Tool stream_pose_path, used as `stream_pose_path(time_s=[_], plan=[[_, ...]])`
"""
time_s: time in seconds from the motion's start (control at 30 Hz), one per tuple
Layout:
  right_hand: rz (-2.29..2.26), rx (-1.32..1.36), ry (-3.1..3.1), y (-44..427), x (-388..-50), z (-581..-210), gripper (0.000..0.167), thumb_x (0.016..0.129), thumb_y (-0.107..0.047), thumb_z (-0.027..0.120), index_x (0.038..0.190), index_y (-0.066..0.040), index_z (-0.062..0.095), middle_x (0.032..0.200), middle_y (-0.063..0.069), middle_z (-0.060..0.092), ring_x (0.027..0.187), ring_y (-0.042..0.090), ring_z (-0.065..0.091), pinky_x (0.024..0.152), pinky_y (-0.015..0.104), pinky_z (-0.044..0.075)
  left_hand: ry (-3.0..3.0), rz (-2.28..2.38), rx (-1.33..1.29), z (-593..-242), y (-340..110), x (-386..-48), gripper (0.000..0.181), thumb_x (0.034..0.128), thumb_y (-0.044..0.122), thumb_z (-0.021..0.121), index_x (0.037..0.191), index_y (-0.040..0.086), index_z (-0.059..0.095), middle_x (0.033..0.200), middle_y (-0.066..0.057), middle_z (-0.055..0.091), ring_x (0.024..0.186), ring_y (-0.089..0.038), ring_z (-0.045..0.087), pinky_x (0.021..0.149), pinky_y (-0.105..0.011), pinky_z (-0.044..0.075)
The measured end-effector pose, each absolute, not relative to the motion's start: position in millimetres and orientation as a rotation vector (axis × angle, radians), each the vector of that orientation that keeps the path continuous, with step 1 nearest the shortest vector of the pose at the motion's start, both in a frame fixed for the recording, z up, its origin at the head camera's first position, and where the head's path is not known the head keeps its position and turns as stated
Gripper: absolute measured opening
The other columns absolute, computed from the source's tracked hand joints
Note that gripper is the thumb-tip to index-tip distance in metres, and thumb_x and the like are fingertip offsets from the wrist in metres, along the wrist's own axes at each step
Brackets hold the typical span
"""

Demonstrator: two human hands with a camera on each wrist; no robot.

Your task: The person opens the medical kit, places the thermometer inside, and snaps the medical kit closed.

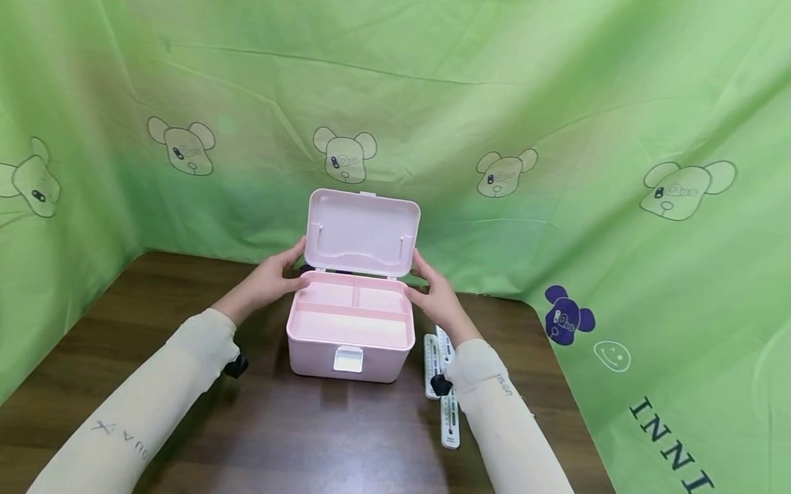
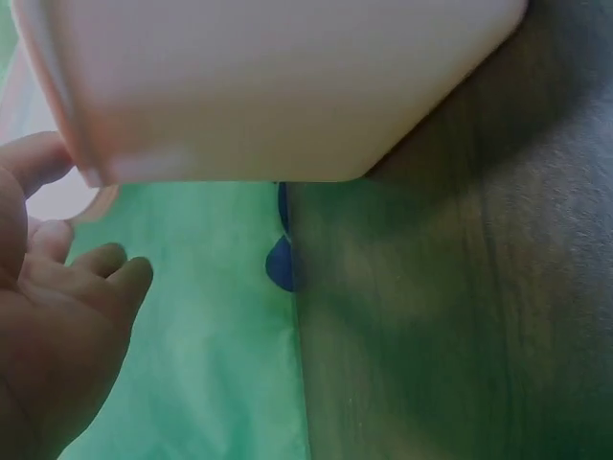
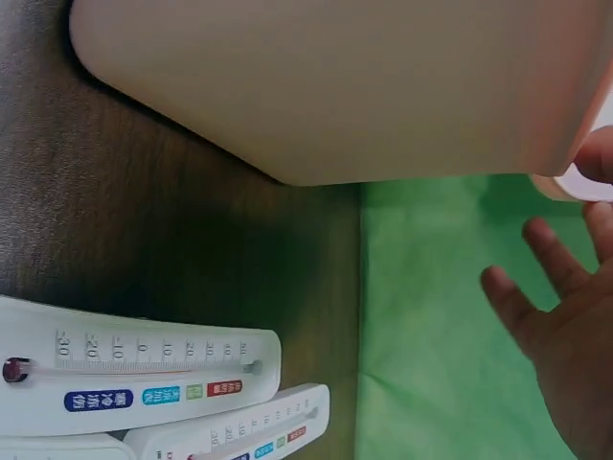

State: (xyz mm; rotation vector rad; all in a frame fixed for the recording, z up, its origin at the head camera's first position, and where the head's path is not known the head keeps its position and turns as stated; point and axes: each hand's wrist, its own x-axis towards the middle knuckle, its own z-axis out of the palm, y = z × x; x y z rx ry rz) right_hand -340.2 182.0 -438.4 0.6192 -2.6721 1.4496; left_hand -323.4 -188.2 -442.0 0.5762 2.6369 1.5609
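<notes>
A pink box stands on the table with its lid raised at the back. Inside are pink compartments split by dividers. My left hand is at the rear left corner, its thumb on the rim and its fingers beside the lid. Mirroring it, my right hand has the thumb at the right rim and fingers by the lid's right edge. Both wrist views show the left hand and right hand with loosely extended fingers next to the box's side walls.
White thermometers lie on the wooden table right of the box, partly under my right wrist; the right wrist view shows several thermometers overlapping. A green cloth with cartoon heads hangs behind and at the sides.
</notes>
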Motion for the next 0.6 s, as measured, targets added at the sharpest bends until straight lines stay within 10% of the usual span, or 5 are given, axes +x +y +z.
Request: stream_pose_path(time_s=[0.6], plan=[[1.775, 0.496, -2.662, 185, -341, -451, 0.073, 0.094, -0.008, 0.065, 0.16, -0.015, 0.035, 0.156, 0.019, 0.046, 0.148, 0.033, 0.039, 0.123, 0.048, 0.029, 2.255, 1.724, 0.597, -458, -193, -327, 0.085, 0.1037, 0.017, 0.061, 0.166, 0.016, 0.003, 0.173, -0.011, 0.004, 0.159, -0.033, 0.007, 0.126, -0.057, 0.015]])
